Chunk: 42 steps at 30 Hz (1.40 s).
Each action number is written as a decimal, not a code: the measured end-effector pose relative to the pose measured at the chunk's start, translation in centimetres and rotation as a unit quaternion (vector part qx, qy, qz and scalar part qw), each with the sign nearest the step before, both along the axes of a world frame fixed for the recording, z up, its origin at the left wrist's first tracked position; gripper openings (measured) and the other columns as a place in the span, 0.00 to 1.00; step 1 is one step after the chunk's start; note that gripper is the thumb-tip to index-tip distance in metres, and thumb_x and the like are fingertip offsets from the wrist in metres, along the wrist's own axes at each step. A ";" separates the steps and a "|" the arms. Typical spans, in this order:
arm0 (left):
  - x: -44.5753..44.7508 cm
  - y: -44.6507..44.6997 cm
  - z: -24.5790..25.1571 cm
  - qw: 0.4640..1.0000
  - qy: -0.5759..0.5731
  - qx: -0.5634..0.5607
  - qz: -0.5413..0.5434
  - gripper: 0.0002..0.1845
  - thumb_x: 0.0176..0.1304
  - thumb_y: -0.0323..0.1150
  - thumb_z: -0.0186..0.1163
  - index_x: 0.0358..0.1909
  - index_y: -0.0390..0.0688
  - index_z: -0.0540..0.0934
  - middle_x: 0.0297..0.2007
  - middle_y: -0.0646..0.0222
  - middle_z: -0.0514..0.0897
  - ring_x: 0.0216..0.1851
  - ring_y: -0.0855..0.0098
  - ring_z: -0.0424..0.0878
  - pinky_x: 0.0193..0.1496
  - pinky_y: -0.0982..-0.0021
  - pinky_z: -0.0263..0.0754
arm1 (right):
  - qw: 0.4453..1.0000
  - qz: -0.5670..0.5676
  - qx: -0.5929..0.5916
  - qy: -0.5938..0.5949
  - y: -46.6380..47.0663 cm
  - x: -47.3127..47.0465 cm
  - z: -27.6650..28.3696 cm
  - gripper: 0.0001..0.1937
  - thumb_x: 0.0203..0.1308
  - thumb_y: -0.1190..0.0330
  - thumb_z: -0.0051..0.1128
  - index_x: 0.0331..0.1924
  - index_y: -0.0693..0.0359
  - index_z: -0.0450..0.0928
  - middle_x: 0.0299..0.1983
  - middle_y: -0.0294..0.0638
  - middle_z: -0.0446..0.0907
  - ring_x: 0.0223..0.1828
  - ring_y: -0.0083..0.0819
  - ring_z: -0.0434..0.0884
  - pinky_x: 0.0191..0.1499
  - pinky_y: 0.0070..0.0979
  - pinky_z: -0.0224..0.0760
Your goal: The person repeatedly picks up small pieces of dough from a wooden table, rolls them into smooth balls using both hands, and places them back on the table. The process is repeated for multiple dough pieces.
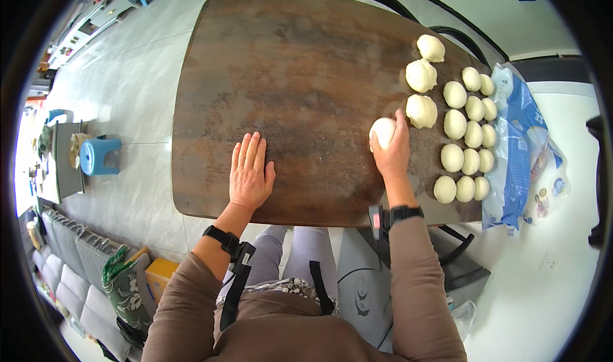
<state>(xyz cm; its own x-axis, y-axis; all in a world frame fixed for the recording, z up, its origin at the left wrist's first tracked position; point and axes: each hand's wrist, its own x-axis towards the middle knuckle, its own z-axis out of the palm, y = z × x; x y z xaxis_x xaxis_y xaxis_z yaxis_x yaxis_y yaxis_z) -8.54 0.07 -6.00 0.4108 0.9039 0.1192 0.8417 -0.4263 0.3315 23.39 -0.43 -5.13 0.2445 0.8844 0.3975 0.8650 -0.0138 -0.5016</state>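
Note:
My right hand [393, 147] is curled around a smooth dough ball [382, 131] on the right side of the dark wooden table [287, 74]. The palm side of that hand is hidden. My left hand [249, 173] lies flat, palm down, on the wood near the front edge and holds nothing, its thumb set apart from the fingers. Just beyond my right hand sits a rougher dough lump [421, 111], with two similar dough pieces [421, 75] [431, 48] in a line behind it. Farther right, several smooth round dough balls [454, 124] stand in rows.
A blue and clear plastic bag [515, 156] with printing lies along the table's right end, beside the white wall [550, 266]. Black curved chair parts [368, 0] show behind the table. On the tiled floor to the left stands a blue stool [99, 156].

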 end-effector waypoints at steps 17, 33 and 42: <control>0.0 0.1 0.4 1.000 0.005 0.007 -0.002 0.29 0.63 0.35 0.54 0.66 0.35 0.67 0.69 0.56 0.64 0.73 0.57 0.56 0.75 0.54 0.47 | 1.000 0.013 -0.013 0.022 -1.0 0.8 -1.1 0.40 0.46 0.69 0.70 0.66 0.63 0.62 0.60 0.53 0.70 0.61 0.53 0.71 0.63 0.44 0.66; -0.1 0.2 0.4 1.000 -0.015 0.007 0.000 0.28 0.63 0.34 0.54 0.64 0.34 0.69 0.69 0.56 0.66 0.73 0.57 0.58 0.75 0.54 0.49 | 0.999 0.023 -0.011 -0.019 -3.0 -0.6 -1.0 0.38 0.44 0.71 0.68 0.64 0.62 0.64 0.62 0.54 0.68 0.61 0.55 0.70 0.63 0.48 0.65; 0.1 0.3 0.5 1.000 -0.019 -0.001 0.005 0.28 0.62 0.34 0.54 0.64 0.34 0.69 0.68 0.56 0.66 0.73 0.56 0.58 0.75 0.54 0.48 | 0.987 0.098 0.048 -0.116 -1.4 -6.3 -0.7 0.25 0.47 0.65 0.71 0.52 0.53 0.76 0.50 0.42 0.75 0.50 0.46 0.75 0.54 0.43 0.68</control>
